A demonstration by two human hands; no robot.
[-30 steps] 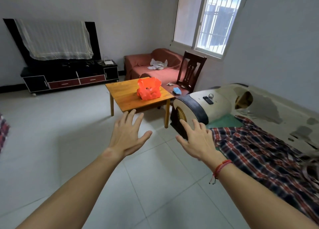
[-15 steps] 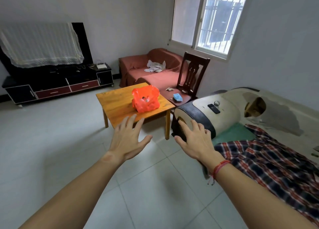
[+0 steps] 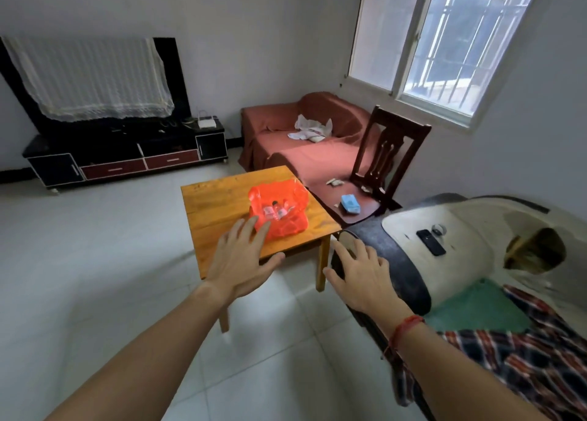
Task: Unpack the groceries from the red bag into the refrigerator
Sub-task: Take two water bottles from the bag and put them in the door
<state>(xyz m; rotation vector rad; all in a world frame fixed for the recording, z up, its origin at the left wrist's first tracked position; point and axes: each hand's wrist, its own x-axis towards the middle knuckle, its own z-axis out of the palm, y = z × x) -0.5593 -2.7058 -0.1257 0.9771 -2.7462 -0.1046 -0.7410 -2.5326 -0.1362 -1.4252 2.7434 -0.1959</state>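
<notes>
Fingers (image 3: pixel 246 231) on left hand (image 3: pixel 241 262) and right hand (image 3: pixel 362 277) are spread, empty, aimed at the mid-frame red bag (image 3: pixel 279 211) on the counter (image 3: pixel 216 204); next, likely: grasp it.

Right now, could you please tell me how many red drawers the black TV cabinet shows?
2: left drawer and right drawer, side by side along the bottom of the TV cabinet. None looks hidden.
</notes>
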